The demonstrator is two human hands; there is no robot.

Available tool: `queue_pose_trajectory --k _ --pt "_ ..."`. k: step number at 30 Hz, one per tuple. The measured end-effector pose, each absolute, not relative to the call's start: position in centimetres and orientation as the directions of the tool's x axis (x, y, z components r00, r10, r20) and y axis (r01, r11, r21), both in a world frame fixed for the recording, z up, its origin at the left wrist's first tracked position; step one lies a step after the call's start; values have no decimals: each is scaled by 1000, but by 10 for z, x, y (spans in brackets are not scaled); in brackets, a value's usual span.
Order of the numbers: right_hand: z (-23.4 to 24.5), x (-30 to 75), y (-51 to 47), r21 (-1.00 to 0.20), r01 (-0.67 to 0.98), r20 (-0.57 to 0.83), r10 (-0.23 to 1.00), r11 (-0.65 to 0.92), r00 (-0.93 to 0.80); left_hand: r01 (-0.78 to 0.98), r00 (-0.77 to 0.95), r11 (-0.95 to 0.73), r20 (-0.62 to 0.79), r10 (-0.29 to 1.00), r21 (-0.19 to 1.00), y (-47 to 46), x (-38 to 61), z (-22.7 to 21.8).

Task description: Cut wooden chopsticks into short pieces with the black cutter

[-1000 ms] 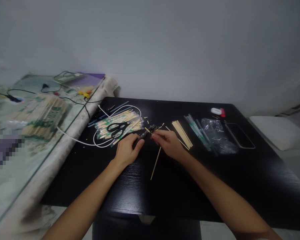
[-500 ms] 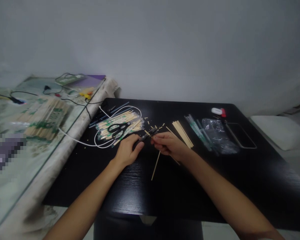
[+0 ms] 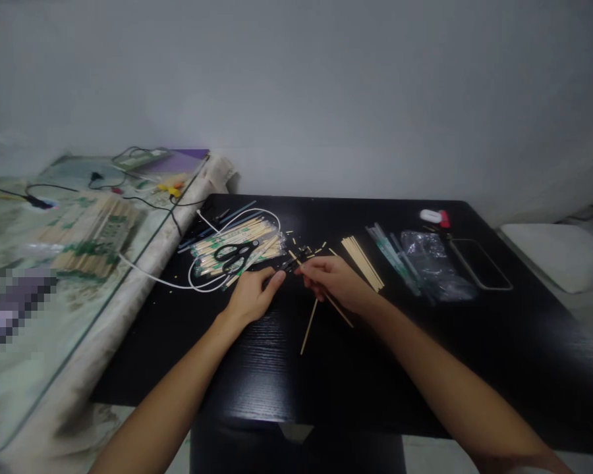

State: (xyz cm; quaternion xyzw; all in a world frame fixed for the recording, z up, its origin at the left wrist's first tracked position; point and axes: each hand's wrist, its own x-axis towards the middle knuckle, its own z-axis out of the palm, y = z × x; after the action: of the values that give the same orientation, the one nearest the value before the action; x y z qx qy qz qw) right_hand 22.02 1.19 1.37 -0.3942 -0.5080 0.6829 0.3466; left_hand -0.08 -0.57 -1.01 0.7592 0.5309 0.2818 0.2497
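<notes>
The left hand (image 3: 251,297) grips a small dark tool (image 3: 285,266) while the right hand (image 3: 332,280) pinches a thin wooden stick (image 3: 340,315), steadying its end against the tool's tip.

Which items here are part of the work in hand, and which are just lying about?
In hand: left hand gripping a dark tool; right hand holding a stick; probably the stick pile.
Lying about: scissors, wrapped chopsticks, cable, wrappers, phone.
</notes>
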Motion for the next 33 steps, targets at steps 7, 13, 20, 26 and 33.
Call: queue_pose_trajectory --k 7,13,20,26,33 --pt "25 234 18 -975 -156 -51 837 -161 -545 592 346 -266 58 936 761 -6 -1 -8" --pt "26 240 23 -912 -160 -181 723 -377 -667 542 403 -268 33 915 796 -9 1 -10" --pt "27 242 22 -913 -180 -166 737 -366 -655 612 358 -281 58 932 739 -7 0 -15" --pt "34 249 24 -963 -167 -90 836 -212 -541 735 251 -214 35 967 644 -2 2 -15" --pt "-3 254 44 -976 97 -212 950 -195 -228 737 77 -55 -3 997 674 6 -3 -18"
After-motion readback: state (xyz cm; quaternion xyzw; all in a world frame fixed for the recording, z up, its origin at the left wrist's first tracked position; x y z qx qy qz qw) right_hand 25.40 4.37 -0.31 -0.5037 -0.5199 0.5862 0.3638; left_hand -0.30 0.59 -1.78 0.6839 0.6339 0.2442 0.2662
